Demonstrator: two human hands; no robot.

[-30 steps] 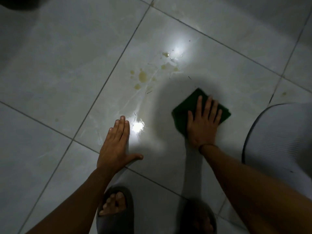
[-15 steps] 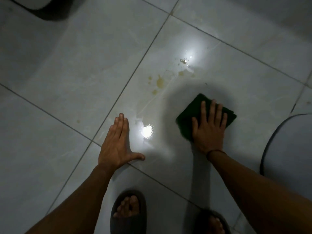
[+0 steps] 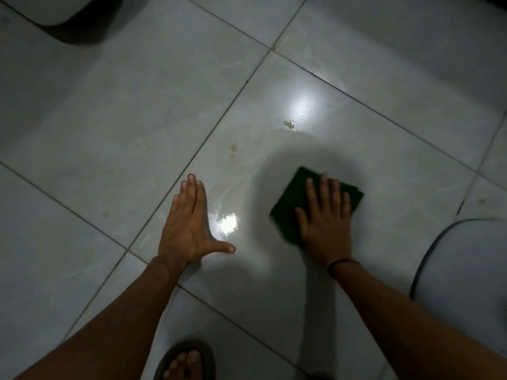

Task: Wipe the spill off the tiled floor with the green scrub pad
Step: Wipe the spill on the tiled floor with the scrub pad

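Right hand (image 3: 325,223) presses flat on the dark green, square scrub pad (image 3: 290,204); left hand (image 3: 189,226) lies open on the tiled floor (image 3: 109,133); yellowish spill (image 3: 288,123) lies farther off.

scrub pad (image 3: 290,204): dark green | floor tiles (image 3: 137,119): pale grey, faint veining | spill (image 3: 288,123): yellowish | sandal (image 3: 203,349): dark

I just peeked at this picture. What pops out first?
The green pad in mid-frame, under the flat right hand. Left of it, the left hand is spread on the shiny floor. Farther out, yellow drops sit by a bright glare.
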